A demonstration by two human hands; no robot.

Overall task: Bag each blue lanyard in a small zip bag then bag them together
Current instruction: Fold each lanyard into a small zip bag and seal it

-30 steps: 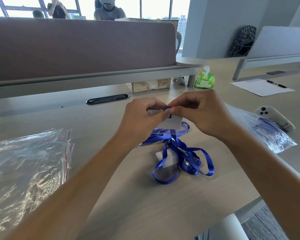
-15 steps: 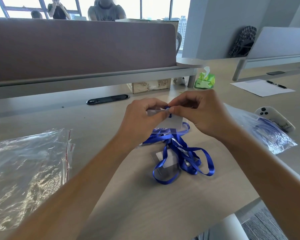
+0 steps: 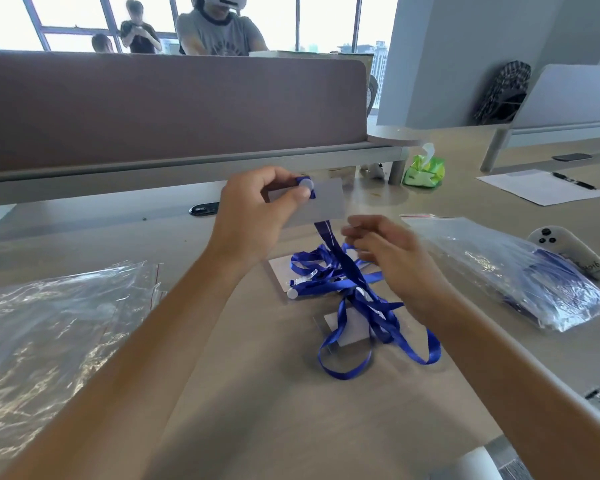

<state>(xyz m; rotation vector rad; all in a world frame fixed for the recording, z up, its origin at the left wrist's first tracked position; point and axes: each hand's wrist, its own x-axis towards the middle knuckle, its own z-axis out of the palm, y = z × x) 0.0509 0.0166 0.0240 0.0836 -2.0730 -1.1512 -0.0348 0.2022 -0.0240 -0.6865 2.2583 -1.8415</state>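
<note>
Left grip (image 3: 257,216) pinches a badge card (image 3: 321,204) with blue lanyard (image 3: 347,271) trailing down; right grip (image 3: 392,261) hovers loosely open above the tabletop (image 3: 257,393).

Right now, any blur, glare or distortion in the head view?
Head view: right hand motion-blurred, left hand sharp on the badge card; windows blown out; glare on the left plastic bag; wide-angle bending along the divider.

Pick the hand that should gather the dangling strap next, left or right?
Right. The right hand is free and open beside the strap, while the left hand already pinches the badge card it hangs from.
</note>
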